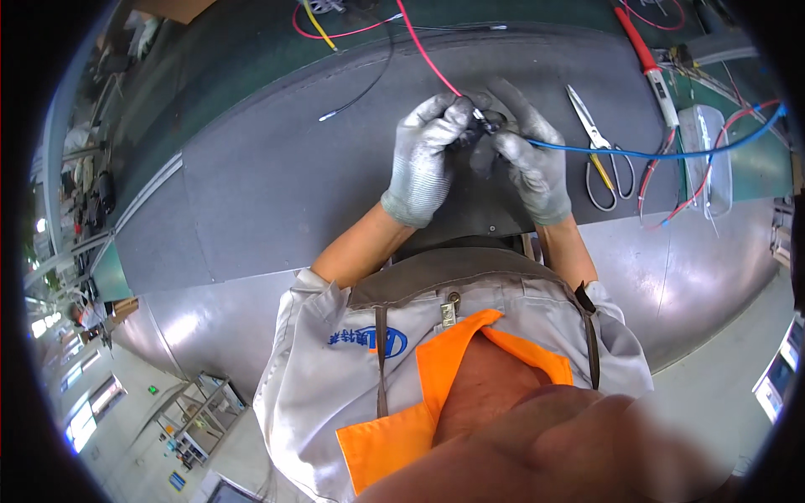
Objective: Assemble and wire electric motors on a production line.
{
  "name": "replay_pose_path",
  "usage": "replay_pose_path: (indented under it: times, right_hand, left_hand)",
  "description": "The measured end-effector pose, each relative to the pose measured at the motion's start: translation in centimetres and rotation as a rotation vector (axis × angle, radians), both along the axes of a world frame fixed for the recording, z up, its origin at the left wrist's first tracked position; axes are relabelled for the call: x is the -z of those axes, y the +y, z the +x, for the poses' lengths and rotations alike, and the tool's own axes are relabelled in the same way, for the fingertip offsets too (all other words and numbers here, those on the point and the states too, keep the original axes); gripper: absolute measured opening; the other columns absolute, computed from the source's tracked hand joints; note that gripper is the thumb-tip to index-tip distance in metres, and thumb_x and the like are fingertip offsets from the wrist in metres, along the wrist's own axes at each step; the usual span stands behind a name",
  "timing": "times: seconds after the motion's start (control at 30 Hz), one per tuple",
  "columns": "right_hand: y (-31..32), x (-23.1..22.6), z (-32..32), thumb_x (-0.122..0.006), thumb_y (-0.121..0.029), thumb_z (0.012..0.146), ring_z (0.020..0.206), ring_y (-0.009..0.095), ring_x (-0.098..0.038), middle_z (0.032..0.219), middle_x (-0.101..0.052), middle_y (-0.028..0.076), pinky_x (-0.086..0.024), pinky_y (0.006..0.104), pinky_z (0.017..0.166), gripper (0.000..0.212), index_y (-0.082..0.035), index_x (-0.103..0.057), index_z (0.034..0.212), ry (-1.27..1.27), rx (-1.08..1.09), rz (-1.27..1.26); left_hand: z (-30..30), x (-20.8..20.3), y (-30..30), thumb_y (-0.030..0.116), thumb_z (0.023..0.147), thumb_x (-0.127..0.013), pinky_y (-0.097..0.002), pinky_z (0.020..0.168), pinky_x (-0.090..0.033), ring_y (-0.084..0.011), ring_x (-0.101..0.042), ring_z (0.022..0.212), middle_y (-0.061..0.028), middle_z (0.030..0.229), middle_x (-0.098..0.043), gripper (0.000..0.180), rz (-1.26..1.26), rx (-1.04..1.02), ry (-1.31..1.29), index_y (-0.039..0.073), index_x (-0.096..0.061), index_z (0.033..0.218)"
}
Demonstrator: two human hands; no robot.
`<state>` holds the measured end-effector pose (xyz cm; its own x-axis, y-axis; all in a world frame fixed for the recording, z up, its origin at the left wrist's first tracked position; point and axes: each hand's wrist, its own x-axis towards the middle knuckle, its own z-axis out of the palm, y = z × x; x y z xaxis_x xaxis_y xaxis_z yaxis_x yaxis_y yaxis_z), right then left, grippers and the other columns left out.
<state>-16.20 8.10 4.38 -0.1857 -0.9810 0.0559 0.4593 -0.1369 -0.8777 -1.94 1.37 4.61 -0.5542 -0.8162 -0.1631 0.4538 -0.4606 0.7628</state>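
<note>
Both my hands wear grey-white work gloves with darkened fingertips and meet above the dark mat. Between finger and thumb, my left hand (422, 159) pinches the end of a red wire (426, 59) that comes down from the far edge. My right hand (537, 163) closes thumb and fingers on a small black part (489, 124), which looks like a connector; its index finger is raised. The red wire's end is at or against this part, but fingers hide the exact contact. A blue wire (629, 152) runs from my right hand toward the far right.
Scissors (597, 138) lie right of my hands. Beyond them are a red-handled soldering iron (646, 54), a clear plastic tray (717, 180) and a looped red wire (646, 189). A black lead (360, 96) and a yellow wire (319, 25) lie at the back of the mat (251, 193).
</note>
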Motion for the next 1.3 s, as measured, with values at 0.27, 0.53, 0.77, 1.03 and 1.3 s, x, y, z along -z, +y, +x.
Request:
replay_pose_path:
  times: [0.27, 0.53, 0.77, 1.03, 1.3]
  right_hand:
    - [0.1, 0.3, 0.3, -0.065, -0.007, 0.091, 0.081, 0.015, -0.068, 0.101, -0.07, 0.012, -0.054, 0.0284, 0.069, 0.062, 0.001, -0.04, 0.148, 0.03, -0.03, 0.18]
    - [0.8, -1.9, -13.6, -0.073, -0.013, 0.085, 0.099, 0.022, -0.067, 0.117, -0.067, 0.015, -0.053, 0.0355, 0.086, 0.056, -0.004, -0.055, 0.137, 1.36, 0.388, -0.063]
    - [-2.6, 4.3, -29.1, -0.06, -0.033, 0.096, 0.095, 0.041, -0.067, 0.104, -0.069, 0.023, -0.053, 0.0457, 0.082, 0.042, -0.004, -0.062, 0.127, 1.72, 0.608, 0.569]
    - [-10.8, 0.0, -16.8, -0.069, -0.005, 0.089, 0.103, 0.008, -0.06, 0.119, -0.066, 0.005, -0.048, 0.0208, 0.088, 0.047, 0.003, -0.059, 0.134, 0.872, -0.013, 0.187]
    - [-24.3, -1.1, -8.5, -0.072, -0.013, 0.085, 0.107, 0.012, -0.06, 0.119, -0.067, 0.006, -0.045, 0.0247, 0.098, 0.051, 0.002, -0.06, 0.133, 1.039, -0.474, 0.182]
  left_hand:
    - [-0.2, 1.8, -0.1, 0.018, 0.102, -0.051, -0.0332, 0.068, -0.054, -0.0178, -0.064, 0.081, -0.0125, 0.097, -0.068, 0.029, 0.07, 0.056, 0.146, -0.006, -0.06, 0.114]
    - [1.4, 3.6, -1.4, 0.013, 0.098, -0.055, -0.039, 0.086, -0.054, -0.0269, -0.068, 0.093, -0.0175, 0.103, -0.067, 0.022, 0.07, -0.168, 0.189, -0.006, -0.06, 0.109]
    - [3.3, 1.7, -1.4, 0.011, 0.097, -0.057, -0.0373, 0.088, -0.052, -0.0241, -0.067, 0.091, -0.0159, 0.1, -0.068, 0.022, 0.015, -0.175, 0.278, -0.007, -0.06, 0.109]
    - [6.3, -1.5, -0.5, 0.011, 0.096, -0.057, -0.0374, 0.092, -0.051, -0.0266, -0.067, 0.098, -0.0172, 0.105, -0.069, 0.026, -0.028, -0.161, 0.285, -0.008, -0.063, 0.113]
    - [6.0, -1.2, -0.9, 0.012, 0.096, -0.056, -0.0341, 0.089, -0.049, -0.0209, -0.065, 0.094, -0.0164, 0.105, -0.07, 0.026, -0.022, -0.135, 0.288, -0.007, -0.064, 0.112]
